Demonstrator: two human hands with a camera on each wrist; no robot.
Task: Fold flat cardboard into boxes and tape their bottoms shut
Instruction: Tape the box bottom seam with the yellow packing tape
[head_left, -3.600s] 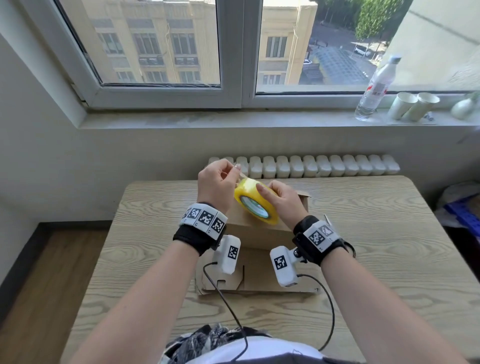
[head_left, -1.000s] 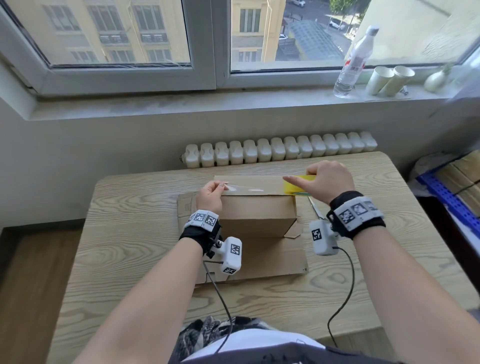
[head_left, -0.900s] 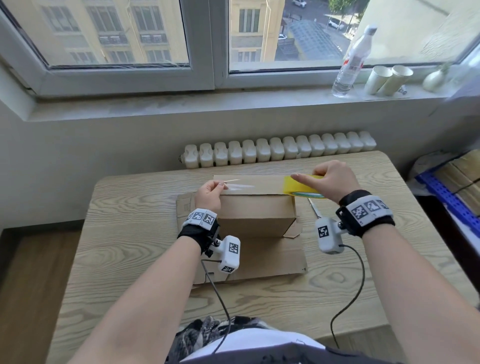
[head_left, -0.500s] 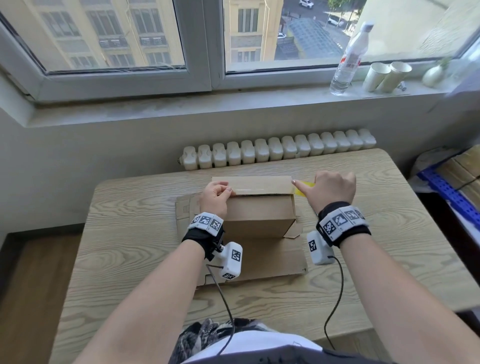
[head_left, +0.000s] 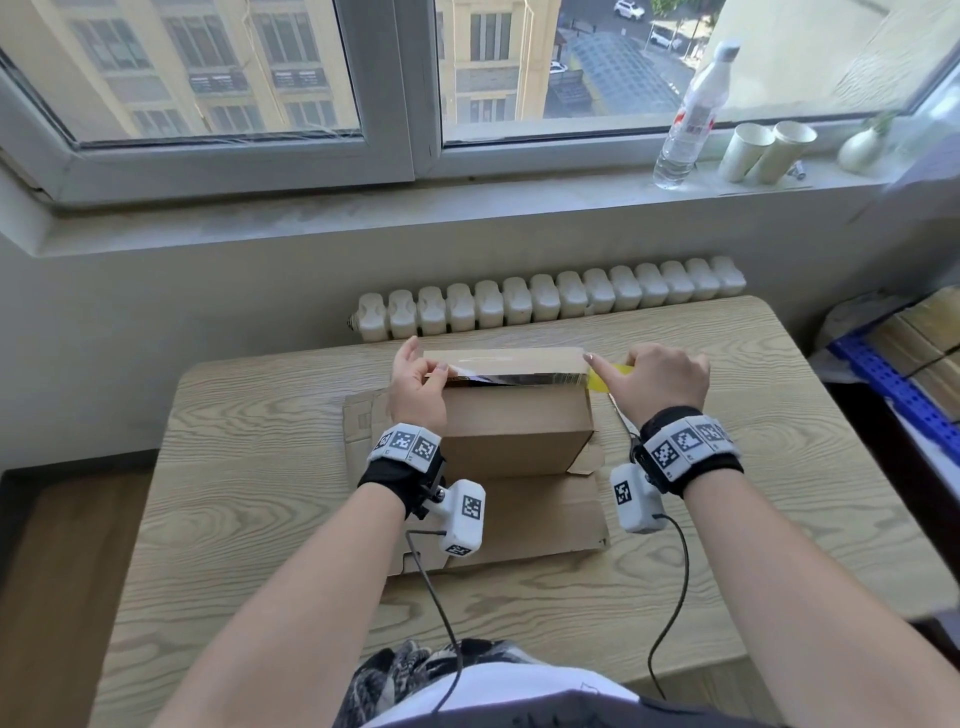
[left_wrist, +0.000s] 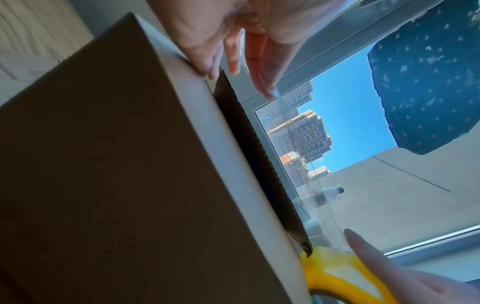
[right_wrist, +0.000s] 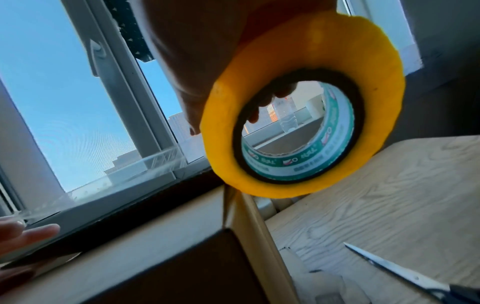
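Observation:
A brown cardboard box (head_left: 514, 431) stands on a flat cardboard sheet (head_left: 540, 519) on the wooden table (head_left: 249, 467). My left hand (head_left: 428, 364) pinches the end of a clear tape strip (head_left: 498, 358) at the box's top left edge. The strip runs along the top seam to a yellow tape roll (head_left: 613, 375), which my right hand (head_left: 623, 364) grips just past the top right corner, index finger pointing at that corner. The right wrist view shows the roll (right_wrist: 303, 107) above the box corner (right_wrist: 228, 226). In the left wrist view my fingers (left_wrist: 233, 51) hold the strip (left_wrist: 319, 185) above a dark gap between the flaps.
Scissors (right_wrist: 402, 275) lie on the table right of the box, under my right wrist. A radiator (head_left: 545, 301) runs behind the table. On the windowsill stand a water bottle (head_left: 685, 119) and two paper cups (head_left: 763, 150). Blue shelving (head_left: 893, 374) is at the right.
My hands have moved apart and drawn tape off the roll across the box top, then come down onto the box edges. In the last half second they have barely shifted.

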